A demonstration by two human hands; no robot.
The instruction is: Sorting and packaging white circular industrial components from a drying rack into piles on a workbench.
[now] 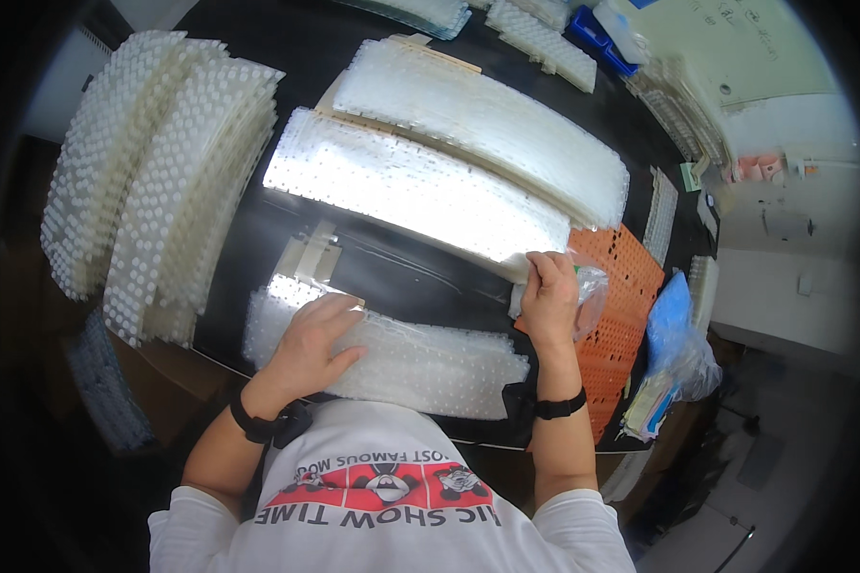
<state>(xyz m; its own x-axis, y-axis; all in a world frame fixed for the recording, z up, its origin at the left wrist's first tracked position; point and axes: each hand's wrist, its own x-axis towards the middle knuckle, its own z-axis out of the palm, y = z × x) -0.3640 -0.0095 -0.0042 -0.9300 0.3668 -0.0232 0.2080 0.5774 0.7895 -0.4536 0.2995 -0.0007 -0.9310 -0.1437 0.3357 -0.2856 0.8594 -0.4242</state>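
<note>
So the left hand (pixel 311 346) is palm down on the near sheet (pixel 430 368), fingers loosely spread and bent at its far edge, thumb out to the side, nothing gripped that I can see. That dotted clear sheet is right under it, on the person's side of the shiny stack (pixel 411 186). The right hand (pixel 550 298) is at the shiny stack's near right corner, fingers curled in close; can't tell if it's actually pinching a sheet.

Writing: there's upside-down lettering plus a red picture strip on the white shirt (pixel 373 540), nearer the person than the shiny stack, and handwriting on the pale board (pixel 736 57) way off beyond its right end, mostly too small to make out.

Containers: a crumpled clear bag (pixel 594 286) sits just beside the right hand, contents unclear. Past the shiny stack, far right, there's a blue tray (pixel 591 33) with clear plastic at it. An orange holed board (pixel 626 286) lies off the stack's right end, and tall dotted piles (pixel 186 191) stand left of it.
</note>
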